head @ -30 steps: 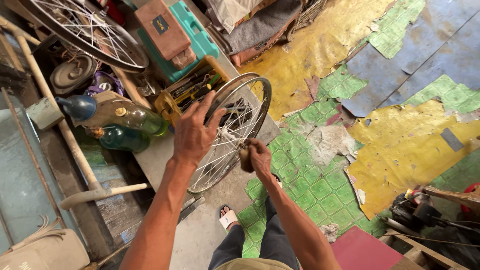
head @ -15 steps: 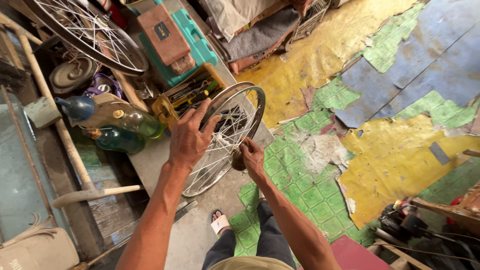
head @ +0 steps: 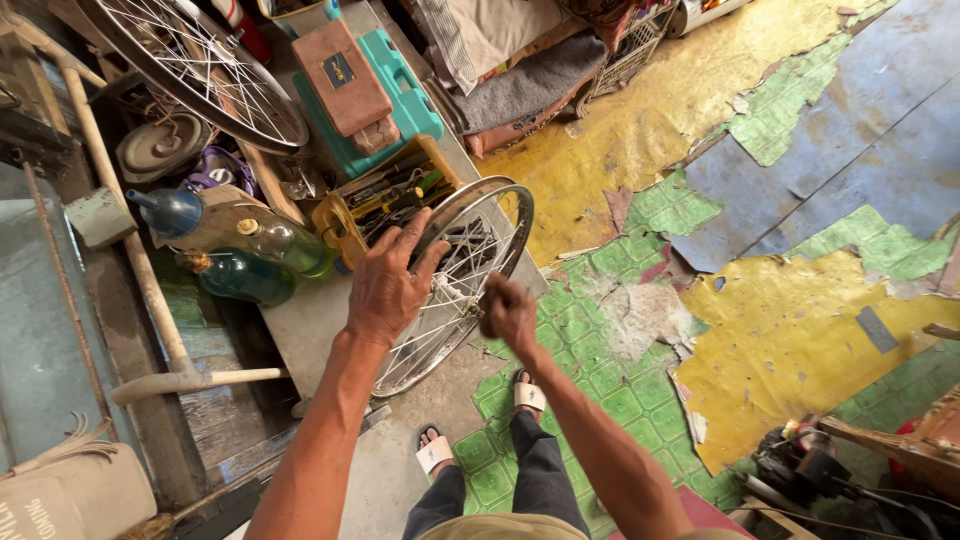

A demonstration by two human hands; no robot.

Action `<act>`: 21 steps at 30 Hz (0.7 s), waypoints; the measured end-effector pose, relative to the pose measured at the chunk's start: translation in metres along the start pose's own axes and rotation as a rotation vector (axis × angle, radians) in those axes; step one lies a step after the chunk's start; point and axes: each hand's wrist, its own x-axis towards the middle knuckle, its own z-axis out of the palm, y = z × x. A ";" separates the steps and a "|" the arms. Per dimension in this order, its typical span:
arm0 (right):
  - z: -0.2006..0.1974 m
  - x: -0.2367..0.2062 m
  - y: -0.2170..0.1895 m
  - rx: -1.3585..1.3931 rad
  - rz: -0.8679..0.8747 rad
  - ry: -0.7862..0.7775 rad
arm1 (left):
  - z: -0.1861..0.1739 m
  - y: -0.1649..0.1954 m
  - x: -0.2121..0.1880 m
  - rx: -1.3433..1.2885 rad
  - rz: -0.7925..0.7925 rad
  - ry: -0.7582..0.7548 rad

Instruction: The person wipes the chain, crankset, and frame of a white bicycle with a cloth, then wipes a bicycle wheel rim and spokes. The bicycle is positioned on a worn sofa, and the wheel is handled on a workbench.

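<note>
label [head: 338, 70]: small dark rectangle, yellow mark, on brown case; sack [head: 45, 508]: pale, printed, bottom-left corner

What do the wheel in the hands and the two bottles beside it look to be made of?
Wheel: metal, going by the shiny silver rim and thin wire spokes. Bottles: probably glass, since they are green, see-through and glossy, though clear plastic cannot be ruled out. The left hand rests on the rim.
</note>
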 end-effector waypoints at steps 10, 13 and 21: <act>-0.036 0.013 -0.007 0.002 -0.019 0.027 | -0.012 0.002 -0.006 0.029 0.009 0.049; -0.035 0.059 -0.006 -0.085 0.021 0.099 | -0.011 0.006 -0.009 -0.014 0.058 0.071; -0.026 0.018 -0.015 -0.062 -0.285 -0.004 | -0.011 0.007 -0.006 -0.016 0.018 0.054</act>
